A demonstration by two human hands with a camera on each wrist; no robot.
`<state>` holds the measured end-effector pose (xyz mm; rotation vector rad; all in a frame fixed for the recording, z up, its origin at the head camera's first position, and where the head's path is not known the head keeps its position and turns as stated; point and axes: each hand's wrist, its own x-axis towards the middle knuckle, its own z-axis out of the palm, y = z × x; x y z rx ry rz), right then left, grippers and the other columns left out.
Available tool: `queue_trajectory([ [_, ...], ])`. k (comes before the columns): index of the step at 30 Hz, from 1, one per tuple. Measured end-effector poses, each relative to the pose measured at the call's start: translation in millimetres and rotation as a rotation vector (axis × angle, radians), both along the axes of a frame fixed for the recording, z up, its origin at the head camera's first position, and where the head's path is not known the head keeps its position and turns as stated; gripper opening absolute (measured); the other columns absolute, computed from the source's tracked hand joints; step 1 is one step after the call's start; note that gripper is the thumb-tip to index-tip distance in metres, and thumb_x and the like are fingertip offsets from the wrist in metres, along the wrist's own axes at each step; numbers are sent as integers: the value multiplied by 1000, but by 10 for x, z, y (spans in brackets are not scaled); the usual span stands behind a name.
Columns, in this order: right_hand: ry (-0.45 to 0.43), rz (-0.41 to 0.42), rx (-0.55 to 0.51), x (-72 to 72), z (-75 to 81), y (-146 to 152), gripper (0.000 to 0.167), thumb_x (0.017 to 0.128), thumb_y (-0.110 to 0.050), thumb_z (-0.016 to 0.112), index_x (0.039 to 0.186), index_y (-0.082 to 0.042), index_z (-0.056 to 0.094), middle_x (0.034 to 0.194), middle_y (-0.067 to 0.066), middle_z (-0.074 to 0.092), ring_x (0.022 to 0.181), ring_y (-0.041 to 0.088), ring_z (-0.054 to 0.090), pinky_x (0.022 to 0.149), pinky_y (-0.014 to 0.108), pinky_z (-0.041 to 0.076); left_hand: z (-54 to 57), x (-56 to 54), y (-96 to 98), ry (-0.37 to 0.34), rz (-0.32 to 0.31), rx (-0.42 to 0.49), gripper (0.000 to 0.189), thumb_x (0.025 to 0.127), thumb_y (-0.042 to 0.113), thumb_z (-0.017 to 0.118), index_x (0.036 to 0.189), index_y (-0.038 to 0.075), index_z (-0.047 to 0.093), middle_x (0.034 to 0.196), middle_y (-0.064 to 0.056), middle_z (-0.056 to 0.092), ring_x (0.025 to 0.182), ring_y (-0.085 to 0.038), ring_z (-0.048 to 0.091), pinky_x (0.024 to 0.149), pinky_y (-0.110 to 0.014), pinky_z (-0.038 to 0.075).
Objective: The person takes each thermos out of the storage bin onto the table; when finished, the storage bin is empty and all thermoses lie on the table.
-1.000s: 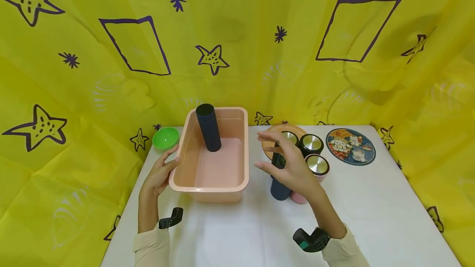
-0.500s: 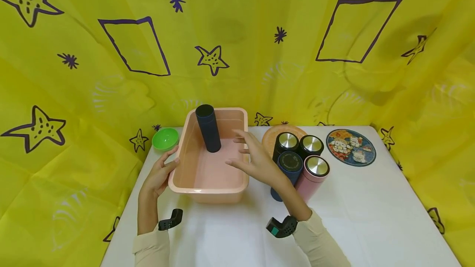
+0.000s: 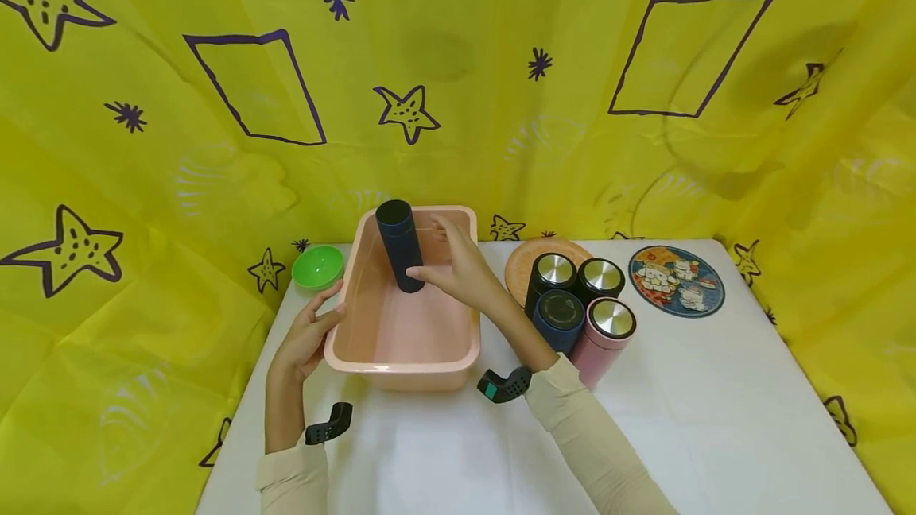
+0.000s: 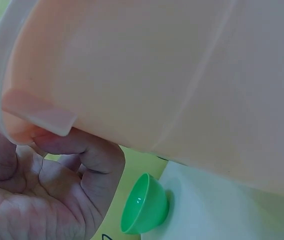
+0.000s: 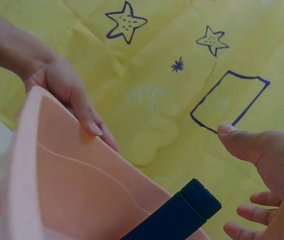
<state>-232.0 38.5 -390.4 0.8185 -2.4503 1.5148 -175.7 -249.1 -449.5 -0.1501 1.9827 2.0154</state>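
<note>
A peach-pink plastic basin [image 3: 401, 367] stands at the centre left of the head view. My left hand [image 3: 309, 338] grips its left rim; in the left wrist view the fingers [image 4: 99, 160] curl beneath the lip. Inside the basin, towards its back left, a dark navy thermos bottle [image 3: 401, 243] stands upright. Over the basin's right side reaches my right hand [image 3: 461, 267], fingers spread and holding nothing. Its thumb overlaps the bottle in the head view. From the right wrist, a gap shows between that hand and the bottle's cap [image 5: 201, 199].
A green bowl [image 3: 318, 268] sits behind the left hand. Right of the basin, black [image 3: 599, 280], navy [image 3: 560, 319] and pink [image 3: 599, 344] bottles stand clustered before a round orange-brown plate [image 3: 520, 263]. Farther right lies a round cartoon mat [image 3: 676, 281]. Yellow curtain [image 3: 458, 165] borders the white table [image 3: 716, 420].
My right hand has moved left, from above the bottle cluster to over the basin beside the navy thermos bottle. The left hand and basin stay in place.
</note>
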Motion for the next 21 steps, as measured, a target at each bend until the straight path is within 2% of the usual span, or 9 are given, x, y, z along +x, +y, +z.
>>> queue_trajectory([
  [4, -48, -30, 16, -123, 26, -75, 88, 83, -32, 78, 151, -8, 29, 149, 16, 39, 134, 32, 45, 108, 47, 42, 8, 3, -2, -1, 1, -13, 61, 104, 24, 48, 158, 23, 19, 151, -31, 33, 101, -18, 68, 84, -39, 58],
  [9, -103, -69, 1, -291, 20, -243, 91, 84, -35, 77, 153, -8, 24, 150, 21, 37, 139, 35, 39, 110, 51, 39, 8, -6, -18, 4, 3, -7, 61, 103, 25, 49, 157, 24, 19, 152, -30, 32, 102, -18, 68, 86, -43, 56],
  [13, -121, -101, 30, -422, -34, -369, 92, 84, -37, 77, 153, -9, 24, 152, 19, 35, 140, 34, 36, 111, 52, 37, 12, 4, -28, 6, 6, 3, 62, 103, 25, 49, 157, 23, 19, 150, -31, 34, 100, -19, 69, 84, -41, 58],
  [18, -166, -107, 77, -540, -127, -461, 92, 86, -37, 75, 155, -9, 20, 158, 16, 23, 146, 32, 26, 116, 52, 31, 6, 15, -17, 4, 8, 6, 61, 103, 24, 48, 157, 22, 20, 147, -29, 41, 97, -18, 70, 81, -38, 59],
  [21, -173, -142, 63, -595, -188, -492, 90, 87, -34, 73, 155, -8, 20, 158, 17, 24, 145, 32, 29, 115, 50, 32, 9, 9, -1, 10, 2, 12, 61, 103, 24, 49, 157, 22, 20, 144, -28, 44, 96, -18, 70, 81, -38, 59],
])
